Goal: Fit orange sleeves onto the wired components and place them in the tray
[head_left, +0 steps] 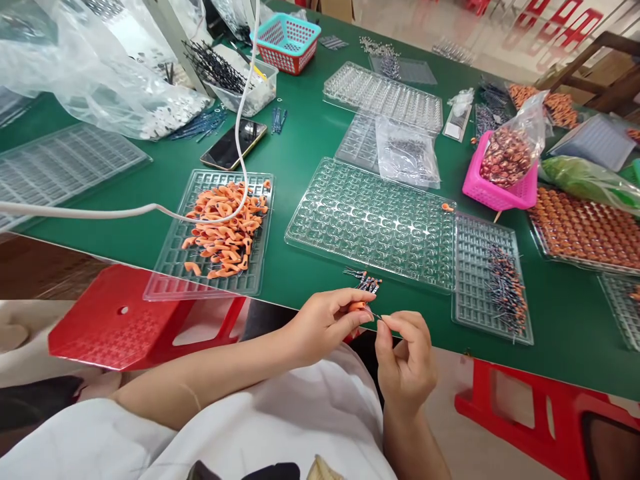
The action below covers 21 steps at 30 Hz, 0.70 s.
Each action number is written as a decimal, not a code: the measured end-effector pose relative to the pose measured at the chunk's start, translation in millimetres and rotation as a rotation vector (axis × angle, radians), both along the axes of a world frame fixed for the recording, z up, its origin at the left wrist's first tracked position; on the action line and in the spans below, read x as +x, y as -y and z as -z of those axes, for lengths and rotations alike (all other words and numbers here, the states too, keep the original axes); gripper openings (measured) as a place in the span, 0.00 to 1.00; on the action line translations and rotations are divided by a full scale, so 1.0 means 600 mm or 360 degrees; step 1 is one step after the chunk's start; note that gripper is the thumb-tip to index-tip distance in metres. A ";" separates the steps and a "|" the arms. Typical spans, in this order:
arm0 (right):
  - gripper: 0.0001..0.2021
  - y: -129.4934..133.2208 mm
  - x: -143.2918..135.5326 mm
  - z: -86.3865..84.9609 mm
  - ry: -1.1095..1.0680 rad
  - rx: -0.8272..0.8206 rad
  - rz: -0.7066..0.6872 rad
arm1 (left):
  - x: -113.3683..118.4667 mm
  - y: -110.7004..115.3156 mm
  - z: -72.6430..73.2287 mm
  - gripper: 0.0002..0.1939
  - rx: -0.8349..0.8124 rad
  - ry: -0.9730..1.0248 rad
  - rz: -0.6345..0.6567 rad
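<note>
My left hand (325, 325) pinches a small orange plastic piece (357, 307) between thumb and fingers, just past the table's front edge. Close beside it, my right hand (407, 357) is closed on a thin dark stick-like part (377, 317), whose end meets the orange piece; whether it goes inside cannot be seen. Behind the fingers lies a little pile of dark thin parts with orange ends (369, 283). To the left, a clear compartment tray (165, 267) carries a heap of similar orange pieces (225, 230).
A large clear moulded tray (370, 223) lies ahead, with one orange piece (447, 207) at its corner. Rightward are a tray (470, 293) of dark parts and a pink basket (495, 190). A white cable (125, 212) crosses the left side. A phone (234, 145) lies behind.
</note>
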State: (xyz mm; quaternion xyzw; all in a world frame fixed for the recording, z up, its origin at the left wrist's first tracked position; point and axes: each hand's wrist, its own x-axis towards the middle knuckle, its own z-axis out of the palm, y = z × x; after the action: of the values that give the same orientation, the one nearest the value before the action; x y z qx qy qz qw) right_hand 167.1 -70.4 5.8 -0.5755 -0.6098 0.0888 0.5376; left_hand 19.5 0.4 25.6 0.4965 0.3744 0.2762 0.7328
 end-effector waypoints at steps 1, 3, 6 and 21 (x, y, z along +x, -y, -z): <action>0.15 0.000 0.000 0.000 0.0000 -0.0003 0.0003 | 0.000 0.000 0.000 0.20 -0.0007 -0.0001 -0.0002; 0.14 0.000 0.000 0.000 0.0002 -0.0016 0.0014 | 0.000 0.000 0.000 0.20 -0.0020 0.0002 0.0000; 0.14 0.002 -0.001 0.001 -0.0020 -0.0049 0.0036 | 0.000 0.000 0.000 0.19 -0.0032 0.0002 0.0005; 0.06 -0.001 -0.005 0.004 -0.0328 -0.0226 0.0006 | 0.001 0.000 -0.001 0.16 -0.0048 0.0105 -0.0020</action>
State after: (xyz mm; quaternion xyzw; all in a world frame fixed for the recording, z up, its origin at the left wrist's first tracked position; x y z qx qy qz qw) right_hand 163.9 -69.6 3.4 -0.6012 -0.5424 0.1894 0.5555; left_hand 20.1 0.2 26.2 0.4736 0.3572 0.2914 0.7505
